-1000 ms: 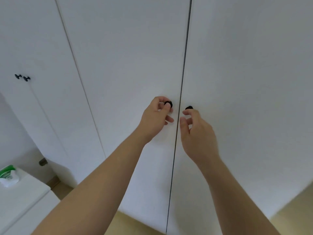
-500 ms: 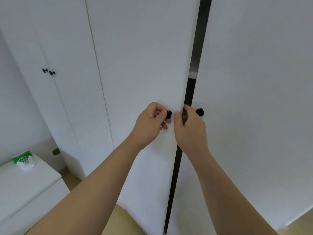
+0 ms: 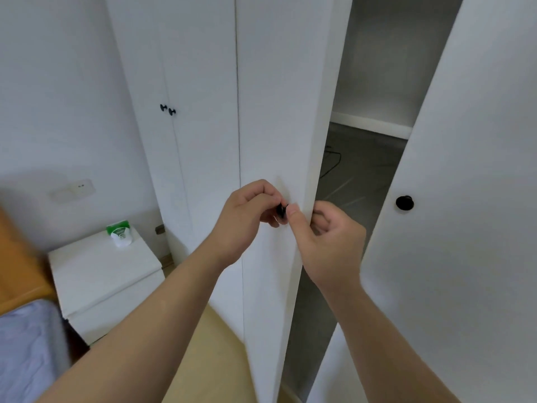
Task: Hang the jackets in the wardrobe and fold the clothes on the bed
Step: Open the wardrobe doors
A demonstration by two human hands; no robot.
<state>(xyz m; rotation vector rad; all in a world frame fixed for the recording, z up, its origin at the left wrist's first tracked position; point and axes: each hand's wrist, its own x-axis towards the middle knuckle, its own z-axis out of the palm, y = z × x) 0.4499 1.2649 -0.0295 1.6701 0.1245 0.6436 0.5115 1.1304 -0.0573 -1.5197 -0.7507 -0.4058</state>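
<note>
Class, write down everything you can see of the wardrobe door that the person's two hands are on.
The door is a tall, flat, plain white panel, matte like painted board. It stands partly open, its free edge turned toward the camera, with the shadowed wardrobe interior showing beside it. A small round black knob sits near that edge. The left hand pinches the knob; the right hand curls round the edge, thumb on the front face.
</note>
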